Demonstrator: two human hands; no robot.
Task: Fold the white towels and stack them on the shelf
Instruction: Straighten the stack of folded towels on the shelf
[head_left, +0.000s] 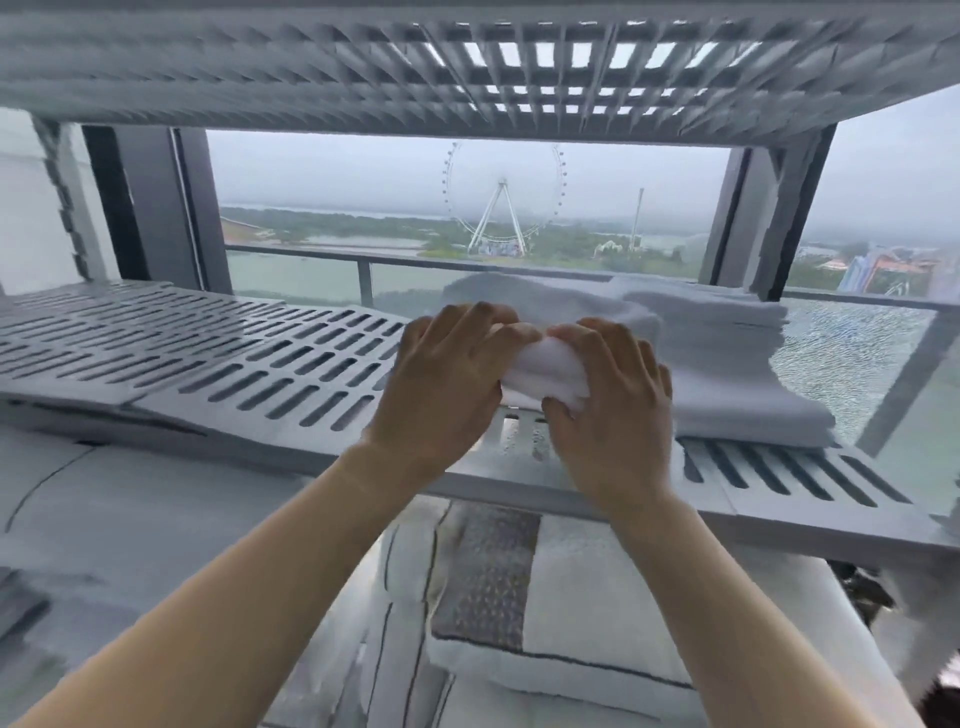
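Two bare hands clamp one folded white terry towel (540, 370) from either side: the left hand (441, 387) curls its fingers over the towel's top and left flank, and the right hand (615, 415) wraps the right flank with its thumb pressed against the near end. The bundle sits low over the front of the grey slotted plastic shelf (234, 358). Whether it rests on the slats or hovers just above them I cannot tell.

The towel's narrow folded end faces the person, so its long axis seems to run front to back, away from the body. More white cloth shows beyond the fingertips (possibly the far part of the same towel, possibly another).

Just to the right and a little further back lies the stack of folded white towels (727, 374), flat on the same shelf and lying at a slight slant to the right. The right hand is the nearer one, almost touching the stack's left edge.

My judgement: the coming move is a short lift and shift to the right, keeping the held towel's long axis in line with the stack so that the edges match.
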